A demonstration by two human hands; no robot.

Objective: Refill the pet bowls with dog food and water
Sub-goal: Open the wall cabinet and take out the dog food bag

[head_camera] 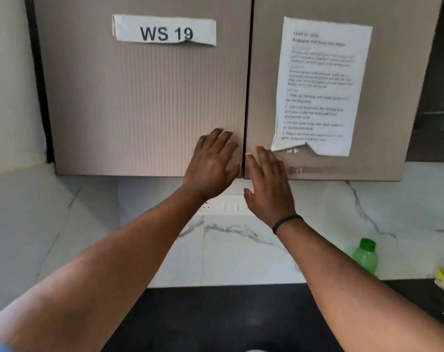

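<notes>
Two flat, open-fingered hands, left hand [212, 165] and right hand [268, 185], press the cabinet doors' [144, 102] lower inner corners; the instruction sheet's [320, 85] print is unreadably blurred.

Both arms raised, left hand [212, 165] and right hand [268, 185] flat, fingers [221, 138] spread.

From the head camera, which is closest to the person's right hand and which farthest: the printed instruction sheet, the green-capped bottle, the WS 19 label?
From the right hand:
1. Printed instruction sheet, on the right cabinet door; its torn lower corner lies just beside the fingers.
2. Green-capped bottle, lower right on the counter.
3. WS 19 label, high on the left door.
</notes>
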